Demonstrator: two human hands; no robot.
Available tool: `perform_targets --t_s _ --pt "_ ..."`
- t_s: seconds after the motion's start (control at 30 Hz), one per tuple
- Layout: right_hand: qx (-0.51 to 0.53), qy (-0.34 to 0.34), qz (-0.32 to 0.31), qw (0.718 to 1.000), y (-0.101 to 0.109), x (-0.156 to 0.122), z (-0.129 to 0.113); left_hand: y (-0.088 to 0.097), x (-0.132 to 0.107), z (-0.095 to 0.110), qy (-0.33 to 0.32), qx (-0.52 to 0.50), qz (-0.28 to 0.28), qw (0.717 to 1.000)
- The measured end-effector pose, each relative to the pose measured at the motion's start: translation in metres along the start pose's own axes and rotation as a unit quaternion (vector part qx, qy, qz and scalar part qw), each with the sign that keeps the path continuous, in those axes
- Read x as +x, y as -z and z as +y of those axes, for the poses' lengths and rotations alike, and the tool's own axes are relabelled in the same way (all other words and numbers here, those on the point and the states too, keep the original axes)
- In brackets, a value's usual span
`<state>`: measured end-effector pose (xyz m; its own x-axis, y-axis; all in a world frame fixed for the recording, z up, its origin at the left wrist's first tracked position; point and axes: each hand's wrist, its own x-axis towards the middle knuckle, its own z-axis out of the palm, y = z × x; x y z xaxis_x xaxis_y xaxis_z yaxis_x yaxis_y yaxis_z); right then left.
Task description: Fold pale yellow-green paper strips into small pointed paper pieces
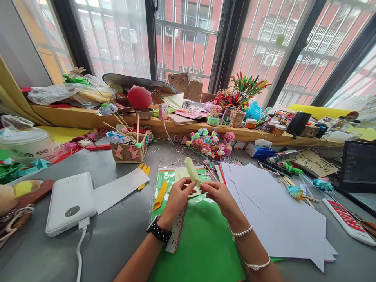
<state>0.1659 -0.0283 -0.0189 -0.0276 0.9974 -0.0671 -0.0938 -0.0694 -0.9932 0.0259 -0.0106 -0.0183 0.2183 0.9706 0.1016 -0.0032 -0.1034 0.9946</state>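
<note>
A pale yellow-green folded paper strip stands up between my two hands, above a green sheet pack. My left hand is closed, its thumb and fingers pinching the strip's lower left side. On the other side my right hand pinches the strip's lower right edge. Under my left wrist lies a clear ruler with a red edge. A folded orange paper piece rests just left of my left hand. Behind the hands, scissors lie partly hidden by more pale paper.
White paper sheets are stacked to the right, with a calculator beyond. On the left are a white power bank with its cable and a paper strip. A cardboard box of sticks and crocheted flowers stand farther back.
</note>
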Motion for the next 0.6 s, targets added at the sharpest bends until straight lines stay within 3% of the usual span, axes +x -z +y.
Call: perform_targets --t_s 0.33,0.6 --pt "-0.04 0.047 -0.018 0.998 -0.0011 -0.0024 -0.0041 -0.0022 -0.0013 0.0026 0.063 -0.067 -0.007 0.996" --pt "-0.021 0.055 -0.015 0.998 -0.0043 -0.0008 -0.0014 -0.0034 -0.0033 0.0048 0.063 -0.093 -0.013 0.994"
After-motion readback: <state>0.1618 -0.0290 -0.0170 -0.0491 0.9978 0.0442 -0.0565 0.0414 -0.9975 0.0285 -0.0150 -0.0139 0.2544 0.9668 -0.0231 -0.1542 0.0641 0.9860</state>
